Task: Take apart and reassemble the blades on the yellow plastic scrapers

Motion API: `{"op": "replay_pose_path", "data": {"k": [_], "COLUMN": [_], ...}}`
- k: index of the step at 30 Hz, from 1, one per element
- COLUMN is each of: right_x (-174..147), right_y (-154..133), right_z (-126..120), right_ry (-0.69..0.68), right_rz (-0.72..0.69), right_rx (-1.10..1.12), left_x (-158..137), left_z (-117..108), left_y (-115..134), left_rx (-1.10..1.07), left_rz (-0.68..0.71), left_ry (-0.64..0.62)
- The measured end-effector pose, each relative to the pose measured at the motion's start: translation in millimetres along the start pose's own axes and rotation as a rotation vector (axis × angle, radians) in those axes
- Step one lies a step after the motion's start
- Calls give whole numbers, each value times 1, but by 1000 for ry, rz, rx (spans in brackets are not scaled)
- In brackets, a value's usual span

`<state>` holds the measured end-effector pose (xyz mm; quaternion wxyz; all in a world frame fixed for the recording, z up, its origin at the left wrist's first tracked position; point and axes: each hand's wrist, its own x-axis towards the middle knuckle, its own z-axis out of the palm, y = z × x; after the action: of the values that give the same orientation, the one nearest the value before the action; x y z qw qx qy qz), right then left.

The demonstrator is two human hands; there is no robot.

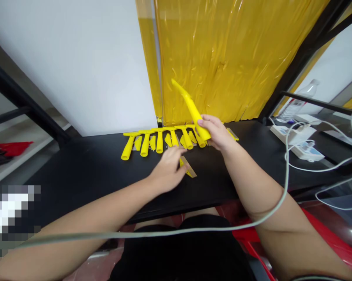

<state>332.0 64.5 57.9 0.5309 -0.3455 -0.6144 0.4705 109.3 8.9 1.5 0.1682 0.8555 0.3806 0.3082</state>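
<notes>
Handles point(145, 145) past left grip point(167, 170) were lined up, right grip point(216, 134) had another handle point(193, 110), couldn't tell if left pinched that blade point(190, 170).

A yellow handle point(190, 104) is slanting across the center of the frame, its thick round end pointing to the lower right and its thin end to the upper left — the right grip point(215, 130) is holding it by the thick part, above the table point(105, 171). In the center, a row of yellow T-shaped handles point(160, 143) is lying on the table, crossbars lining up along the back, round hollow ends facing the bottom of the frame. Small yellow pieces point(153, 143) are sitting between them. Just below the row, a yellow plate point(188, 168) with a metallic strip is lying slantwise — the left grip point(168, 169) is partly covering it.
</notes>
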Motion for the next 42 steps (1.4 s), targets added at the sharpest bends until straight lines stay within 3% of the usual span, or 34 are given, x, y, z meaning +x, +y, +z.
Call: {"op": "replay_pose_path", "data": {"k": [3, 8, 12, 16, 24, 29, 32, 36, 42], "right_x": [6, 10, 12, 13, 11, 12, 10, 8, 9], "right_y": [5, 16, 23, 25, 27, 30, 29, 28, 29], "right_z": [-10, -8, -9, -11, -9, -8, -7, -5, -6], "right_ry": [95, 40, 32, 35, 6, -15, -22, -24, -46], "right_rz": [-1, 2, 16, 38, 70, 82, 102, 115, 149], "right_rx": [22, -7, -39, -82, -131, -159, -187, -207, -187], "left_x": [-10, -6, -20, -53, -133, -161, -156, -128, -79], "left_z": [17, 21, -1, -39, -124, -165, -178, -183, -179], "left_y": [18, 22, 6, -16, -69, -122, -158, -198, -229], "left_rx": [203, 318, 329, 323, 381, 411, 411, 422, 417], "left_rz": [15, -26, 56, 174, 90, -102, -202, -316, -378], "left_ry": [-253, -495, -534, -583, -496, -408, -339, -273, -257]}}
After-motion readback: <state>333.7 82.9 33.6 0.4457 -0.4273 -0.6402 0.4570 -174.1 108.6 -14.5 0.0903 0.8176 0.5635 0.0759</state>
